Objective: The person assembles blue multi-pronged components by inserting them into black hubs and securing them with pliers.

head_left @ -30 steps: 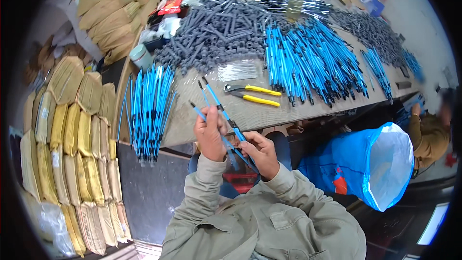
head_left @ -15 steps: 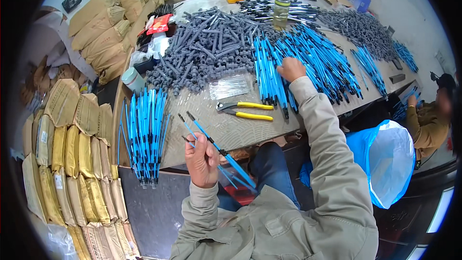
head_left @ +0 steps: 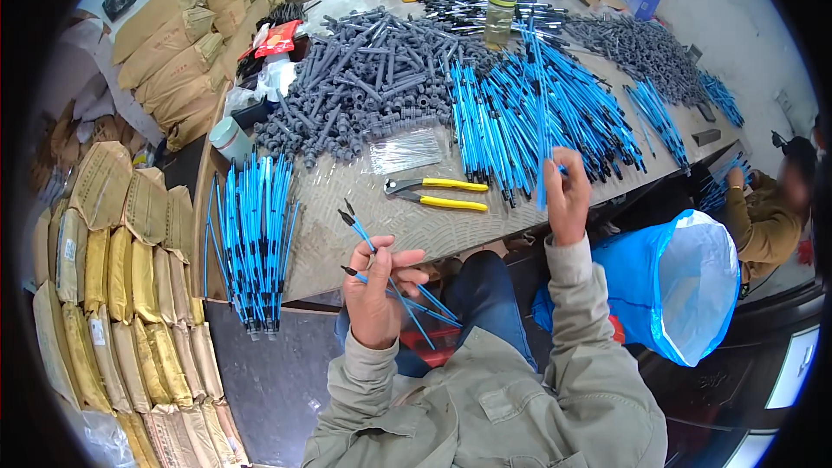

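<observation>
Between the fingers of my left hand (head_left: 374, 303) are a few thin blue tubes (head_left: 361, 230) with black ends, slanting over my lap; some of its fingers stretch outward. My right hand (head_left: 568, 198) is raised at the table's front edge, pinching a long blue tube (head_left: 542, 139) that stands nearly upright and looks smeared by motion. Behind it spreads a large pile of blue tubes with black fittings (head_left: 563, 113). Yellow-handled pliers (head_left: 442, 192) lie on the table between my hands, beside a clear packet of thin pins (head_left: 406, 154).
A heap of grey plastic parts (head_left: 364, 78) covers the table's middle. A bundle of blue tubes (head_left: 253, 243) overhangs the left edge. A bottle (head_left: 500, 17) stands at the back. Right of me are a blue bag (head_left: 667, 286) and a seated person (head_left: 767, 208); another sits at the far side.
My right hand has come back from the blue pile toward me with a blue tube. My left hand has opened its fingers somewhat, and the tubes in it have shifted.
</observation>
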A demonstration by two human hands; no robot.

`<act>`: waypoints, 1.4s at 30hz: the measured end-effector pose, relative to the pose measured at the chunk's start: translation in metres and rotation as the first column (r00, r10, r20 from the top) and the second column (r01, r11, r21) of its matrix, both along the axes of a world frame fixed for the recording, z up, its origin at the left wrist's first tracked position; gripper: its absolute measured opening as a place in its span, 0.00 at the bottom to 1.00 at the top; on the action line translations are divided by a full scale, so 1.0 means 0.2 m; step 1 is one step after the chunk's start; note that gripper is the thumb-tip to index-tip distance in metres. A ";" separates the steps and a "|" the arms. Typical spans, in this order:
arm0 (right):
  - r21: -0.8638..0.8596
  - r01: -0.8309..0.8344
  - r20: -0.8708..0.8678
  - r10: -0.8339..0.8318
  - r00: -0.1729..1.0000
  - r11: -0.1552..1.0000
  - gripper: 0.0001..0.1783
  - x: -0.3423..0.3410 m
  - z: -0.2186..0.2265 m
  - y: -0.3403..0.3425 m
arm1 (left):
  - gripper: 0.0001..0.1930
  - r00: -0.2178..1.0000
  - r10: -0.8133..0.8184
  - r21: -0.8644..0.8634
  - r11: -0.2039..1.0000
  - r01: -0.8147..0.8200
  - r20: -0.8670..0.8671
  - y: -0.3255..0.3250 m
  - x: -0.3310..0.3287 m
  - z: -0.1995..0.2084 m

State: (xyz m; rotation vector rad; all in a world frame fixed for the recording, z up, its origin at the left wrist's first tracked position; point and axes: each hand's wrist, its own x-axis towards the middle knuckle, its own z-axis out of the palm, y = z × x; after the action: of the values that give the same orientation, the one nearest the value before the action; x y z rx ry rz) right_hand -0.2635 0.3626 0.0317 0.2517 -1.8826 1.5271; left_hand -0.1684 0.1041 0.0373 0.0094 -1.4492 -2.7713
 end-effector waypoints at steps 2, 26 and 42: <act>-0.014 -0.024 -0.059 0.024 0.998 1.000 0.01 0.11 0.02 -0.06 | 0.14 0.996 0.090 -0.017 0.996 -0.091 -0.021 0.02 0.00 0.06; 0.721 -0.015 -0.232 0.261 0.937 0.693 0.10 0.56 -0.10 -0.45 | 0.06 0.815 0.537 -0.227 0.784 -0.577 -0.216 -0.06 -0.11 0.04; 0.428 0.018 -0.011 -0.015 1.000 0.904 0.03 -0.21 -0.01 0.01 | 0.06 0.943 0.315 0.080 0.948 -0.308 -0.110 -0.12 -0.04 0.11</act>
State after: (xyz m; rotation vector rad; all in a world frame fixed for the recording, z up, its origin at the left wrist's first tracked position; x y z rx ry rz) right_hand -0.3060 0.3653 0.0294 0.4368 -2.1942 1.0798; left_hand -0.1773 0.0807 0.0595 0.0644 -1.2129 -2.5115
